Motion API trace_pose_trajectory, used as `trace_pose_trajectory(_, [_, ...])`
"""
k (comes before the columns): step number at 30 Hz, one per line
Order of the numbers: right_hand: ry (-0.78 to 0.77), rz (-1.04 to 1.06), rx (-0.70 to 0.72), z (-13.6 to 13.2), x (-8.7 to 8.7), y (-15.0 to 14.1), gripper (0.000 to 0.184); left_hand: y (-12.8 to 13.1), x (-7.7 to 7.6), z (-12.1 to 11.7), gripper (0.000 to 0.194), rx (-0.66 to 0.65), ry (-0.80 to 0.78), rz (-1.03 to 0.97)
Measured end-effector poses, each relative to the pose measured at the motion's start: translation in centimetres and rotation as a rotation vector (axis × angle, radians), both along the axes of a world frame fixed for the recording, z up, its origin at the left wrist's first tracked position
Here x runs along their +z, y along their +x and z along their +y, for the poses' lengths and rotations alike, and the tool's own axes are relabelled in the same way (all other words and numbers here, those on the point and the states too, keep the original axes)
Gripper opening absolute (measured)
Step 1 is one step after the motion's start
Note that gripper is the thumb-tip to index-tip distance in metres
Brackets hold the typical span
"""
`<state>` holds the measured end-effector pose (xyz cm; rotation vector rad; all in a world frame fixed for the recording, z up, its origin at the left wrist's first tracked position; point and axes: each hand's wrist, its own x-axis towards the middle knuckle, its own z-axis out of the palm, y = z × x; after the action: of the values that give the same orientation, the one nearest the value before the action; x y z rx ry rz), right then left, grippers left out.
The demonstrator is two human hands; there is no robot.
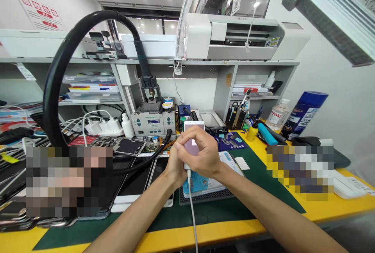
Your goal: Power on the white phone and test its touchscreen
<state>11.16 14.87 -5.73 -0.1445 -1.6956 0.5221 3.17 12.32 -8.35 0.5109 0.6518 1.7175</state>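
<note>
A white smartphone [193, 128] stands upright above the green mat, its screen lit. My left hand [175, 162] is wrapped round its left edge and lower part. My right hand [203, 152] is closed over the front of the smartphone, with the thumb on the screen. A white cable [192, 206] is plugged into the phone's bottom and hangs down toward me.
A green mat [252, 184] covers the yellow bench [336, 206]. Several phones and screens [137, 182] lie at the left. A soldering station [152, 122] with a black hose [58, 69] stands behind. A blue spray can [304, 114], bottles and a tool holder [238, 114] are at the right.
</note>
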Motion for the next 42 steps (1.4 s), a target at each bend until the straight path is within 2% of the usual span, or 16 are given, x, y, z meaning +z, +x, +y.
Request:
trace_pose_trajectory(4, [0.003, 0.0, 0.018, 0.9, 0.6, -0.4, 0.012, 0.1, 0.2, 0.0, 0.017, 0.005, 0.018, 0.001])
trace_pose_trajectory(10, [-0.026, -0.011, -0.009, 2.6, 1.8, -0.3, 0.008, -0.3, 0.7, 0.0, 0.036, -0.178, -0.045, 0.014])
trace_pose_trajectory(14, [-0.034, -0.017, -0.025, 3.3, 2.7, -0.2, 0.009, -0.6, 0.9, -0.1, 0.041, -0.254, -0.058, 0.016])
trace_pose_trajectory(20, [-0.068, 0.012, -0.081, 4.6, 3.5, 2.2, 0.01, -1.2, 1.0, -0.4, 0.05, -0.317, -0.049, 0.024])
trace_pose_trajectory(24, [-0.084, 0.004, -0.156, 4.6, 2.3, 4.3, 0.016, -1.5, 1.1, -0.5, 0.053, -0.318, -0.037, 0.028])
trace_pose_trajectory(27, [-0.124, 0.015, -0.201, 4.3, 0.3, 5.4, 0.043, -1.5, 1.0, -0.5, 0.055, -0.322, -0.029, 0.024])
trace_pose_trajectory(29, [-0.176, 0.022, -0.196, 4.2, -0.9, 5.7, 0.051, -1.5, 0.9, -0.6, 0.055, -0.335, -0.016, 0.024])
trace_pose_trajectory(34, [-0.406, 0.027, -0.143, 4.8, -1.9, 5.5, 0.044, -1.6, 0.5, -0.9, 0.056, -0.361, -0.009, 0.049])
trace_pose_trajectory(38, [-0.605, -0.054, -0.037, 5.0, -2.0, 5.1, 0.014, -1.4, 0.5, -1.0, 0.055, -0.346, -0.038, 0.061])
trace_pose_trajectory(39, [-0.642, -0.078, -0.004, 4.8, -2.1, 5.0, 0.013, -1.3, 0.5, -1.0, 0.054, -0.346, -0.038, 0.054])
trace_pose_trajectory(42, [-0.735, -0.153, 0.118, 3.9, -2.3, 4.7, 0.028, -1.2, 0.5, -1.0, 0.053, -0.354, -0.042, 0.029])
